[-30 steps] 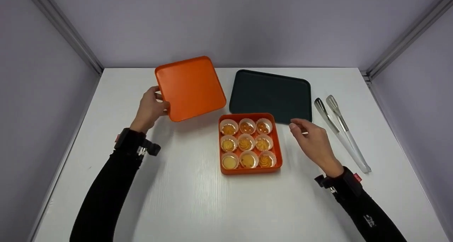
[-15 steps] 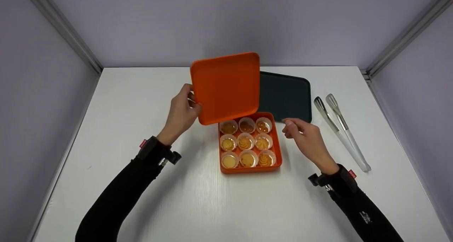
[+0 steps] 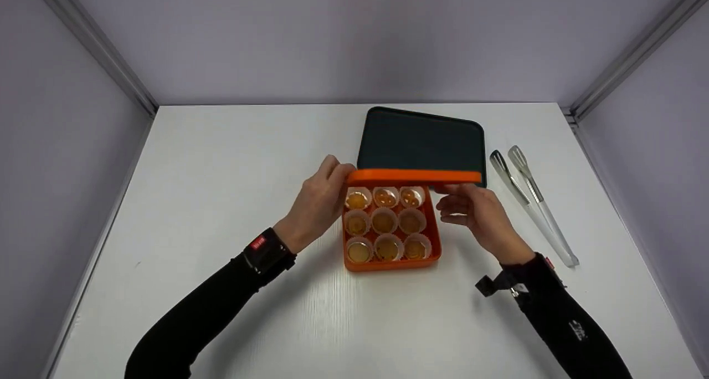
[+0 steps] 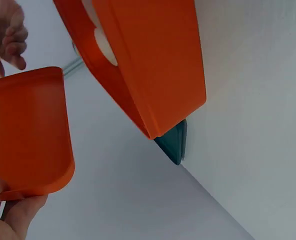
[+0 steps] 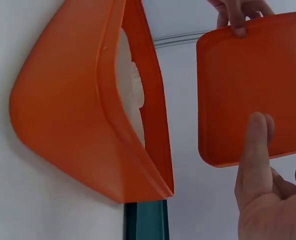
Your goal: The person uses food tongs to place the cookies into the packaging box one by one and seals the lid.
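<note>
My left hand pinches an orange lid by its left edge. In the head view the lid appears nearly edge-on above the far side of an orange box; both wrist views show it raised off the box. Inside the box stand several pale paper cups with yellow-brown pastries in them. My right hand is at the lid's right end with its fingertips below it, and in the right wrist view its extended fingers overlap the lid's face.
A dark green tray lies behind the box, partly covered by the lid in the head view. To the right lie metal tongs with white handles. Pale walls stand behind and beside the white table.
My left hand has carried the lid rightward and then down toward the box, tipping it from face-on to nearly edge-on. My right hand has shifted slightly, its fingertips now by the lid's right end.
</note>
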Tool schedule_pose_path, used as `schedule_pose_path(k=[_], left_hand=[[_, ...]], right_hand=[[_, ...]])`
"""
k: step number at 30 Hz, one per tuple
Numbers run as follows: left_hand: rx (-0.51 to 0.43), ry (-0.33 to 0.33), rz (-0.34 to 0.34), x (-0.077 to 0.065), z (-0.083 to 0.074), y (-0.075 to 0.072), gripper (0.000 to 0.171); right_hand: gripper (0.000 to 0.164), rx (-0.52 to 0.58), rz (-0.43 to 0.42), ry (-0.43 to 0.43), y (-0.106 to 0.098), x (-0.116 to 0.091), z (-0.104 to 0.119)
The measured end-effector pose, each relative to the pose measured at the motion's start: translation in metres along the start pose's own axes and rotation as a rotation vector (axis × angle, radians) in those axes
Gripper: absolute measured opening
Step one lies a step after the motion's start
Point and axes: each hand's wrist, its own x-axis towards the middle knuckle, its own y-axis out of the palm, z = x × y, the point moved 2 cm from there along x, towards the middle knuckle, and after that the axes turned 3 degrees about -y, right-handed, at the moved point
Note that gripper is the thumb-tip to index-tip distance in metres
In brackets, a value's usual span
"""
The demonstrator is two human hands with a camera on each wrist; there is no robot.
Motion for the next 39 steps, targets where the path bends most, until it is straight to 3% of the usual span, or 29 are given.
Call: schedule_pose_path(k=[6, 11, 14, 16, 19, 24, 26, 29, 32, 35, 39], left_hand=[[0.075, 0.215, -0.055, -0.006, 0.004, 0.008, 0.037], [0.139, 0.39, -0.092, -0.016, 0.011, 0.011, 0.031], [0.145, 0.446, -0.095, -0.02, 0.016, 0.013, 0.033], [0.134, 0.442, -0.088, -0.022, 0.019, 0.013, 0.039], [0.123, 0.332, -0.076, -0.024, 0.021, 0.013, 0.051], [0.023, -0.056, -0.017, -0.031, 0.021, 0.018, 0.078], [-0.126, -0.216, 0.027, -0.034, 0.018, 0.021, 0.08], [-0.428, -0.44, 0.087, -0.037, 0.014, 0.025, 0.071], [-0.673, -0.612, 0.098, -0.04, 0.012, 0.025, 0.062], [-0.695, -0.672, 0.081, -0.042, 0.013, 0.024, 0.055], [-0.584, -0.681, 0.11, -0.046, 0.017, 0.028, 0.062]], right_hand=[[0.04, 0.154, 0.07, 0.102, -0.001, 0.002, -0.003], [0.033, 0.194, 0.135, 0.147, 0.0, 0.002, -0.01], [0.032, 0.213, 0.126, 0.171, 0.0, 0.003, -0.013], [0.03, 0.239, 0.105, 0.173, 0.001, 0.005, -0.014], [0.031, 0.285, 0.075, 0.154, 0.001, 0.007, -0.016], [0.047, 0.263, 0.058, 0.118, -0.001, 0.005, -0.017], [0.054, 0.242, 0.052, 0.106, -0.002, 0.005, -0.018], [0.062, 0.219, 0.045, 0.103, -0.004, 0.006, -0.02], [0.063, 0.184, 0.051, 0.107, -0.004, 0.008, -0.023], [0.059, 0.11, 0.063, 0.102, -0.003, 0.009, -0.026], [0.054, -0.143, 0.054, 0.048, -0.002, 0.008, -0.028]])
